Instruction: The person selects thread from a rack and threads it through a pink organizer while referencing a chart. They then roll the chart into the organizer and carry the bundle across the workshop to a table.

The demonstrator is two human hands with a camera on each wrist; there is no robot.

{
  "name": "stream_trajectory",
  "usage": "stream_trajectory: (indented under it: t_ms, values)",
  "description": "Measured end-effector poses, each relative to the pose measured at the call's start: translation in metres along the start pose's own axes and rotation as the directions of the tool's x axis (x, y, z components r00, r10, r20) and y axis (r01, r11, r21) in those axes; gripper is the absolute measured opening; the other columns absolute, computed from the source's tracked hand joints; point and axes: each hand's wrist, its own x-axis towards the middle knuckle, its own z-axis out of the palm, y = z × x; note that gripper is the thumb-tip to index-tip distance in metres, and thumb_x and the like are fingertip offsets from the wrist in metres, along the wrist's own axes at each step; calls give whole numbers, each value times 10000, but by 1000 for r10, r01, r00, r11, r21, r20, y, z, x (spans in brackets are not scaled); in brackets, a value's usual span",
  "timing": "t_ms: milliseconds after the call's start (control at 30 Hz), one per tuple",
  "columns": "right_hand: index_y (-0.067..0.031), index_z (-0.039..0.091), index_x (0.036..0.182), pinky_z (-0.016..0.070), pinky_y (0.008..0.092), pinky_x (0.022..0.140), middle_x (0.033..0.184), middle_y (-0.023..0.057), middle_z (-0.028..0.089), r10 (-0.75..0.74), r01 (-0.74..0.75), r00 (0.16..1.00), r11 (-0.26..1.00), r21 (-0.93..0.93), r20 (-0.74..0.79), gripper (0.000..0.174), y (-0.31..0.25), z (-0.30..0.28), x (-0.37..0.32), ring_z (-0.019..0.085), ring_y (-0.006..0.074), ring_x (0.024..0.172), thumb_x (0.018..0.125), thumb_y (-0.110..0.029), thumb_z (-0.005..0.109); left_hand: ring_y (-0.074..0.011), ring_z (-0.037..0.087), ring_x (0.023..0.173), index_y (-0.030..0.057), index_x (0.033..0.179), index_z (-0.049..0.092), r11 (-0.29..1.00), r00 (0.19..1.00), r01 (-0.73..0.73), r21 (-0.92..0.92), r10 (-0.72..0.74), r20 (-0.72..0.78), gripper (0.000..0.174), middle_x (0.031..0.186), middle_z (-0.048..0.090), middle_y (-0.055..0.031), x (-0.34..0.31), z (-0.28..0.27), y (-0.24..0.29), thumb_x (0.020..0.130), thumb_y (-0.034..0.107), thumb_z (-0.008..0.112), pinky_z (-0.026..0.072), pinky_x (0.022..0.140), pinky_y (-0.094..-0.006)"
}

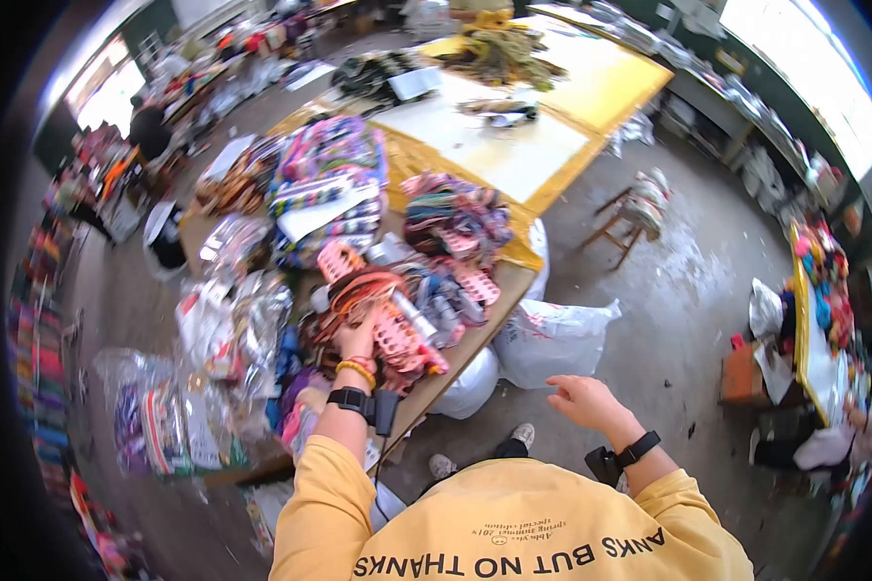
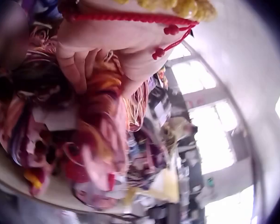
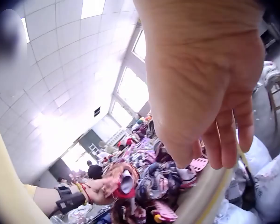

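Head view: my left hand [image 1: 358, 341] grips orange cord bundle [image 1: 363, 289] on cluttered table [image 1: 507, 287]; my right hand [image 1: 586, 399] hovers beyond table edge, fingers relaxed, slightly spread, empty.

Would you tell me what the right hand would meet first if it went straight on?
The right hand likely meets the table edge first, though the sack beneath may be nearer.
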Motion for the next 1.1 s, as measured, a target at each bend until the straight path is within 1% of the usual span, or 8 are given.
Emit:
stream_trajectory:
  t_ms: [100, 233, 367, 433, 567, 733, 1000, 1100]
  values:
    - [-94, 566, 1113, 477, 384, 737, 864, 96, 643, 107, -107, 994, 994, 14, -2, 351, 49, -10, -7, 604, 281, 837, 811, -272, 557, -279, 623, 793, -32, 895, 620, 686, 992, -59, 725, 118, -31, 356, 898, 643, -173, -14, 25, 26, 674, 232, 709, 470, 749, -359]
    - [-87, 574, 1108, 476, 379, 749, 874, 115, 649, 217, -216, 976, 974, 61, 4, 360, 111, -14, -22, 607, 288, 838, 804, -279, 567, -294, 623, 818, -40, 898, 618, 679, 977, -120, 725, 212, -37, 412, 842, 638, -205, 77, -12, -58, 646, 271, 715, 458, 779, -344]
    - [-79, 596, 1077, 472, 371, 778, 918, 125, 649, 372, -368, 928, 921, 131, -7, 370, 206, -1, -38, 603, 288, 877, 789, -311, 577, -233, 581, 884, -58, 981, 573, 911, 975, -223, 346, 205, 89, 330, 942, 617, -162, 39, -1, 0, 743, 155, 654, 451, 798, -325]
    - [-81, 623, 1029, 462, 392, 822, 989, 142, 636, 477, -469, 879, 870, 152, -19, 370, 260, 8, -59, 581, 317, 955, 780, -349, 573, -193, 546, 916, -66, 1083, 506, 855, 879, -300, 424, 420, -225, 333, 1030, 571, -122, -4, 22, 29, 801, 89, 592, 434, 829, -299]
    - [-70, 647, 971, 508, 348, 681, 879, 131, 656, 690, -710, 701, 648, 277, 183, 304, 366, 12, -120, 641, 241, 752, 791, -304, 576, -126, 532, 864, -15, 1041, 515, 893, 895, -382, 238, 421, -145, 211, 972, 558, -67, -90, 95, 87, 847, 64, 538, 430, 788, -243]
    - [-52, 619, 982, 505, 299, 556, 726, 69, 621, 816, -627, 524, 175, 759, 245, 220, 426, -27, -156, 619, 188, 620, 855, -212, 538, -60, 540, 648, 62, 919, 574, 923, 939, -343, 175, 332, 88, 80, 793, 599, -6, -150, 231, 82, 867, 108, 533, 399, 546, -177]
    - [-28, 579, 1088, 483, 257, 588, 826, 41, 634, 703, -143, 696, 338, 930, -148, 301, 534, -187, -119, 591, 104, 686, 854, -217, 556, -77, 517, 552, 64, 873, 571, 959, 899, -170, 226, 57, 434, 87, 699, 573, -16, -157, 531, 24, 870, 136, 521, 416, 489, -200]
    - [-33, 591, 1065, 496, 314, 683, 880, 92, 653, 799, -274, 528, 483, 832, -289, 329, 601, -219, -166, 624, 182, 724, 819, -250, 577, -62, 504, 539, 96, 880, 573, 929, 744, -236, 284, -16, 668, 91, 650, 553, 13, -169, 677, -11, 864, 169, 521, 394, 486, -183]
